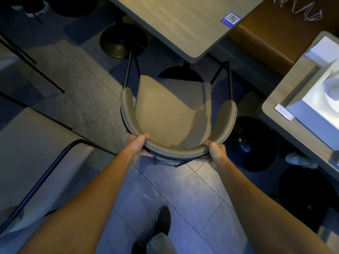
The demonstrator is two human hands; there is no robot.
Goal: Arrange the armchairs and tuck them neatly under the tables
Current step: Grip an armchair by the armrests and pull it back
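Both hands, left hand (136,147) and right hand (216,153), gripping armchair (172,114) backrest, mid-tuck; next push straight forward under desk (183,24), clearing pedestal.

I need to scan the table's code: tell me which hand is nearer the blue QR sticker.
Right. The right hand grips the armchair backrest's right end, below the QR sticker; the left hand grips its left end, farther away.

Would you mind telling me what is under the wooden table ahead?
Under the table: two round black pedestal bases, the armchair front legs. The nearer base is partly hidden.
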